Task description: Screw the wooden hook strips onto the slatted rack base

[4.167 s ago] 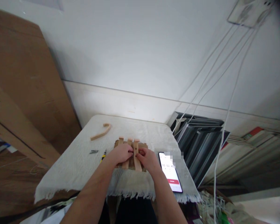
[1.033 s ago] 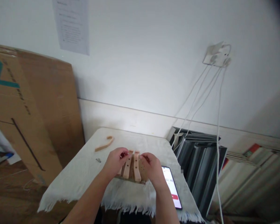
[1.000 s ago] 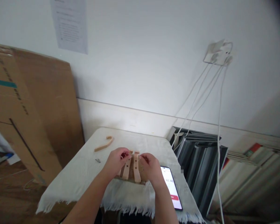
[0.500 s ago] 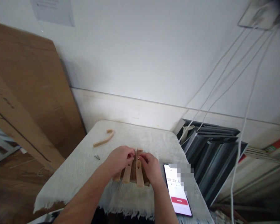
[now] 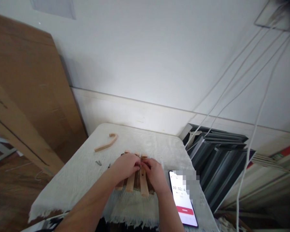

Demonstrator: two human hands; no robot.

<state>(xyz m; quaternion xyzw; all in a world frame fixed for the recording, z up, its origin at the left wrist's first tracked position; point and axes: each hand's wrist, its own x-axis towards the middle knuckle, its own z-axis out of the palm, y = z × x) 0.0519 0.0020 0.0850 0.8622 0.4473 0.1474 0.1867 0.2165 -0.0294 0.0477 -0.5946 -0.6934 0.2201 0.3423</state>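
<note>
My left hand and my right hand meet fingertip to fingertip over a brown wooden piece lying near the front of the cloth-covered table. Several pale wooden hooks lie across that piece; one hook with a dark hole is right beneath my right fingers, and another hook is under my left. Both hands are closed in a pinch; whatever is between the fingertips is too small to make out. A loose wooden hook rests apart at the upper left, with small metal pieces below it.
A phone showing a running timer lies right of my right arm. The white cloth has a fringed front edge. Cardboard leans at the left; dark panels and hanging white cables are at the right.
My left hand has shifted slightly right and down, so the fingertips of both hands now come together over the right-hand hook. The view has tilted a little.
</note>
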